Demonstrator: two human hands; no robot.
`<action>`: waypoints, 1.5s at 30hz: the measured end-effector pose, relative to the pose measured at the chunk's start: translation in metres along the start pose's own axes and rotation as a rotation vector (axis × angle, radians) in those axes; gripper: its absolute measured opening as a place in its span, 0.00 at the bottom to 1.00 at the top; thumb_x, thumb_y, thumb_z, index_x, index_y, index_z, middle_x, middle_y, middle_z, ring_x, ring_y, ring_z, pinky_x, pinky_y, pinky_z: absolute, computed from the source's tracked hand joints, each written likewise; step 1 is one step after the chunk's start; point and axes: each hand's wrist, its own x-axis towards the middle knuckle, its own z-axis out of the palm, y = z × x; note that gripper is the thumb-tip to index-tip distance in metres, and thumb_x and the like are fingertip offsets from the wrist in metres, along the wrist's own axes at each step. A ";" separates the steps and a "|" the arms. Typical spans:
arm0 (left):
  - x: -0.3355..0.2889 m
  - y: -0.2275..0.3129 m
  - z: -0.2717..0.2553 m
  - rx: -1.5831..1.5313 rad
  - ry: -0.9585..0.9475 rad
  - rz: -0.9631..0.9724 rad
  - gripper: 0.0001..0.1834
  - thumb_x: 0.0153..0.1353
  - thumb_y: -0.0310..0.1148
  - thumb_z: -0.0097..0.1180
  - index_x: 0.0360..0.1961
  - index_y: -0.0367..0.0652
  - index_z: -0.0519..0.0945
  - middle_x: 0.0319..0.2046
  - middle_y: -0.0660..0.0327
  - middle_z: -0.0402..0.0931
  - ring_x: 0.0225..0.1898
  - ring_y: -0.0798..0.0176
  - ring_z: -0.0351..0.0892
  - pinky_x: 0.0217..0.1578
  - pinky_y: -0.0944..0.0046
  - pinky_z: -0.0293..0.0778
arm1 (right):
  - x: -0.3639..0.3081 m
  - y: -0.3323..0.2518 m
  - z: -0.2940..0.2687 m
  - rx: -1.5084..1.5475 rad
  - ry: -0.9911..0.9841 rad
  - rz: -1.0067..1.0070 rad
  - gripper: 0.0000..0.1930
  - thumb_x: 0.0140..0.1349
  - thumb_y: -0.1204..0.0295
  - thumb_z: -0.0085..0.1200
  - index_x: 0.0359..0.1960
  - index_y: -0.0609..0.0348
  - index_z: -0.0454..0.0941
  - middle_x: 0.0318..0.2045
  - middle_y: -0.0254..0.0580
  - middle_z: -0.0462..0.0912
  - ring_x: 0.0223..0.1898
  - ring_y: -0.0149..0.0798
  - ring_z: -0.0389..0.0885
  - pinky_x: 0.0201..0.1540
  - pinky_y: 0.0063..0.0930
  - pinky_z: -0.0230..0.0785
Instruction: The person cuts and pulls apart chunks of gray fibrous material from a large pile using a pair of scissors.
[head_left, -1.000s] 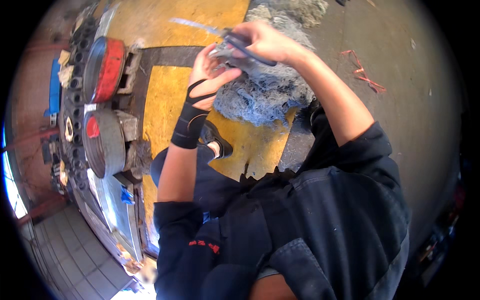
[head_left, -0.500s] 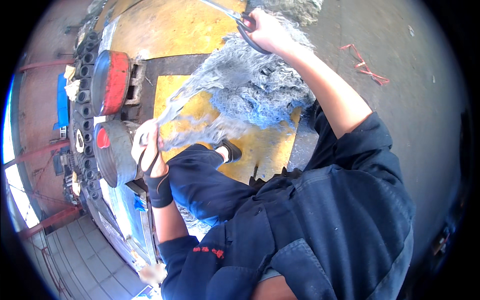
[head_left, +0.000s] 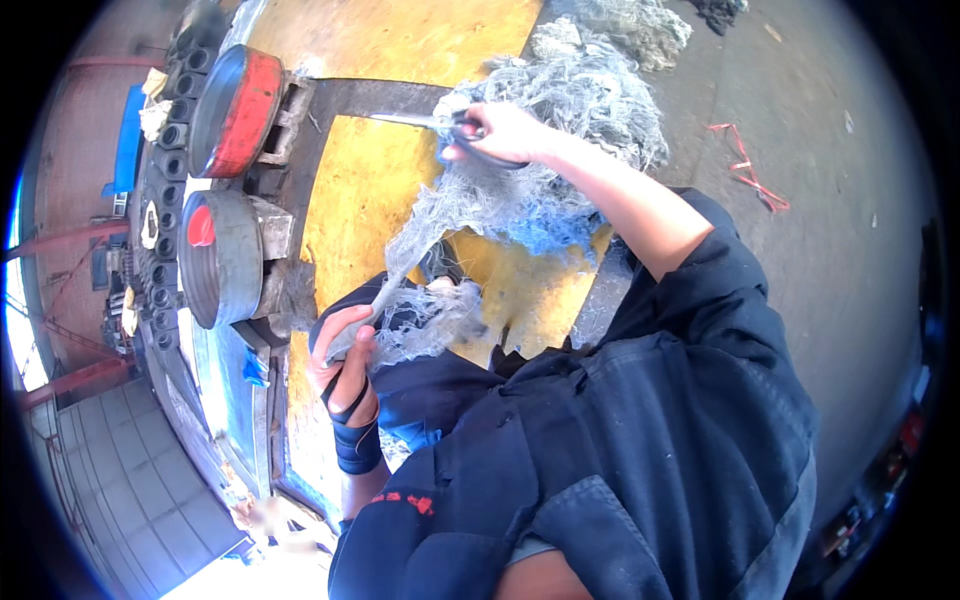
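Observation:
My left hand [head_left: 345, 365], with a black wrist wrap, pinches the end of a strand of grey-white netting [head_left: 425, 225]. The strand stretches up and right to a tangled heap of grey and bluish netting [head_left: 590, 100]. Some loose netting hangs from the hand over my thigh. My right hand [head_left: 500, 132] is wrapped round the black handles of a pair of scissors [head_left: 460, 128]. Their blades point left over the yellow sheet [head_left: 365, 190], at the heap's left edge, apart from the taut strand. Whether the blades are parted is blurred.
A red drum-like container [head_left: 240, 110] rests on blocks at the left, with a grey one [head_left: 238, 260] below it. A row of dark rings [head_left: 172, 165] stands behind them. Red cord [head_left: 745, 170] lies on the grey floor at the right.
My right hand with the scissors has come down and left from above the heap. My left hand has moved right and down, still gripping netting, nearer my thigh.

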 end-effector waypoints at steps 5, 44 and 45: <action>0.009 0.011 -0.004 -0.044 0.082 0.011 0.11 0.60 0.30 0.53 0.42 0.35 0.77 0.20 0.66 0.70 0.20 0.76 0.63 0.22 0.78 0.54 | -0.001 -0.016 0.028 0.190 -0.344 -0.151 0.28 0.43 0.47 0.66 0.33 0.59 0.72 0.27 0.37 0.76 0.33 0.34 0.74 0.37 0.29 0.66; 0.294 0.014 -0.220 -0.372 0.452 0.040 0.24 0.69 0.46 0.35 0.45 0.32 0.72 0.40 0.53 0.76 0.41 0.60 0.75 0.39 0.64 0.71 | -0.066 0.057 -0.078 -0.248 -0.243 0.499 0.26 0.41 0.55 0.70 0.30 0.69 0.79 0.22 0.45 0.80 0.26 0.40 0.79 0.29 0.31 0.70; 0.292 0.006 -0.242 -0.399 0.480 0.013 0.25 0.69 0.46 0.35 0.45 0.32 0.72 0.40 0.53 0.76 0.41 0.60 0.75 0.39 0.64 0.71 | -0.061 0.054 -0.086 -0.157 -0.276 0.509 0.23 0.44 0.57 0.68 0.30 0.68 0.79 0.23 0.43 0.80 0.25 0.36 0.79 0.28 0.31 0.70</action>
